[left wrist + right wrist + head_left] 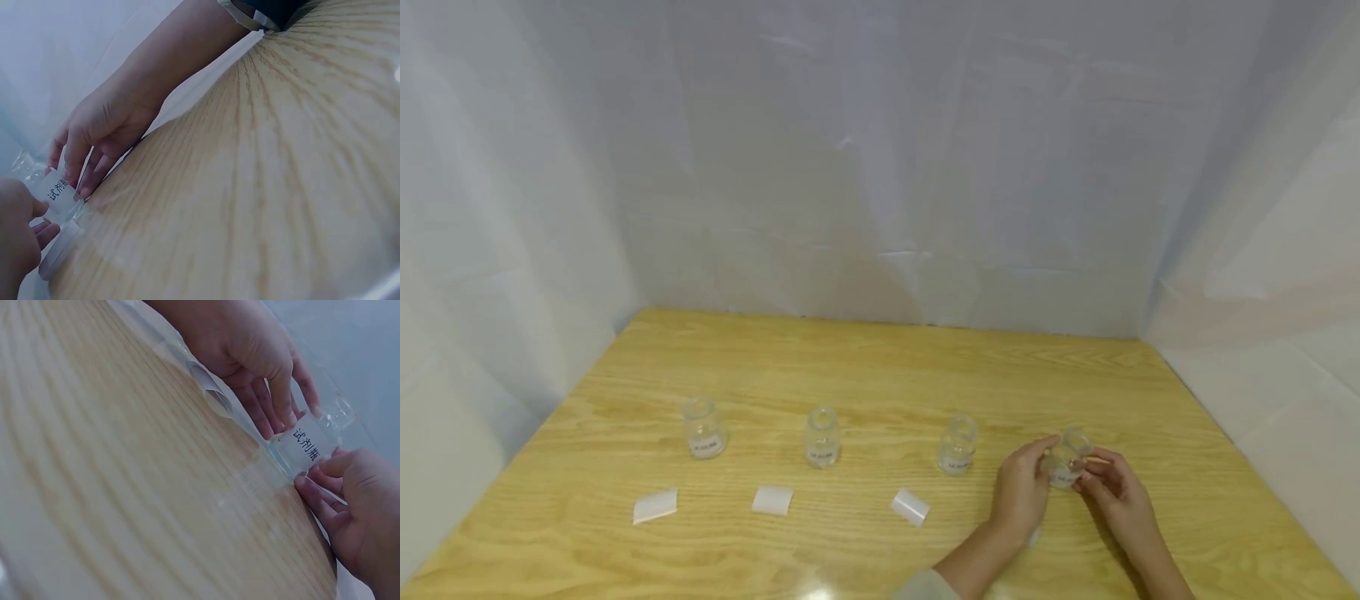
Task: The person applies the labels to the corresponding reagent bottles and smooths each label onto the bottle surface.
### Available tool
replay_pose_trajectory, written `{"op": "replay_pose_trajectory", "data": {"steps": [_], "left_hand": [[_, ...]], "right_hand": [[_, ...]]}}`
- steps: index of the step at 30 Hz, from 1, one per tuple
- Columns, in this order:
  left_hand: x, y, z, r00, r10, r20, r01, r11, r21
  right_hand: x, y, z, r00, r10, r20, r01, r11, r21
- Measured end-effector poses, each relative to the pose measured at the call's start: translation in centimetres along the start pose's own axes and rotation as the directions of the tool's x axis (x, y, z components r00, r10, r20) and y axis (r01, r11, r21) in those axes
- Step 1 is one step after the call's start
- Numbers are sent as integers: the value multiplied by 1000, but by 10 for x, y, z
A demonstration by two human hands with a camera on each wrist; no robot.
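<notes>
Both hands hold a small clear glass reagent bottle [1070, 460] at the right of the table in the head view. Its white label [304, 442] carries black Chinese characters. The left hand [1021, 493] curls round the bottle's left side, and the thumb and fingers of the right hand [1122, 504] pinch it low on the right. In the right wrist view, fingertips of both hands touch the label's edges. A white slip [1034, 537] lies partly hidden beside the left wrist; the left wrist view shows a curved white slip [61, 250] close to the left hand.
Three similar labelled bottles stand in a row to the left: one nearest the hands [957, 446], a middle one [822, 439] and a far left one [704, 429]. In front of them lie white slips [910, 507], [772, 500], [655, 506]. White sheeting [880, 167] encloses the wooden table [850, 358].
</notes>
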State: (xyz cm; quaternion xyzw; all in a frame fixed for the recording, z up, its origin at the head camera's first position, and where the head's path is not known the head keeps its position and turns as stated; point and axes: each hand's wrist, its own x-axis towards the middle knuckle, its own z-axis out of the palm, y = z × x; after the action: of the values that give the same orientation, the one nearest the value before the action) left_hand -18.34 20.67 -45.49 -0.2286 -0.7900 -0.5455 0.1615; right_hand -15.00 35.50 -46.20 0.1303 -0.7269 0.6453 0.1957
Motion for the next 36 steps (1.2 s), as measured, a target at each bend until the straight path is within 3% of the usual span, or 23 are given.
{"op": "replay_pose_trajectory", "data": {"steps": [9,18,23,26,31,33,36], "left_hand": [[0,4,0,996,-82,47,84,996,-39],[-1,5,-1,995,-84,55,82,996,42],[-1,5,0,995,-88,43,84,992,92],[-1,7,-2,993,-114,39,109,988,106],[-2,16,-10,989,-135,63,132,990,50],[-2,24,-17,990,-109,85,108,994,19],[3,40,-38,993,-7,118,5,1000,17]], "right_hand": [[-1,-1,1,1000,22,-15,-22,999,-27],[-1,-2,1,997,59,-44,-64,987,-146],[1,-2,1,998,33,-59,-44,980,-194],[3,-7,1,994,18,-105,-50,950,-308],[7,-30,2,972,4,-235,-128,849,-513],[9,-42,3,961,-19,-275,-139,826,-546],[17,-61,7,958,-98,-270,-74,825,-560]]}}
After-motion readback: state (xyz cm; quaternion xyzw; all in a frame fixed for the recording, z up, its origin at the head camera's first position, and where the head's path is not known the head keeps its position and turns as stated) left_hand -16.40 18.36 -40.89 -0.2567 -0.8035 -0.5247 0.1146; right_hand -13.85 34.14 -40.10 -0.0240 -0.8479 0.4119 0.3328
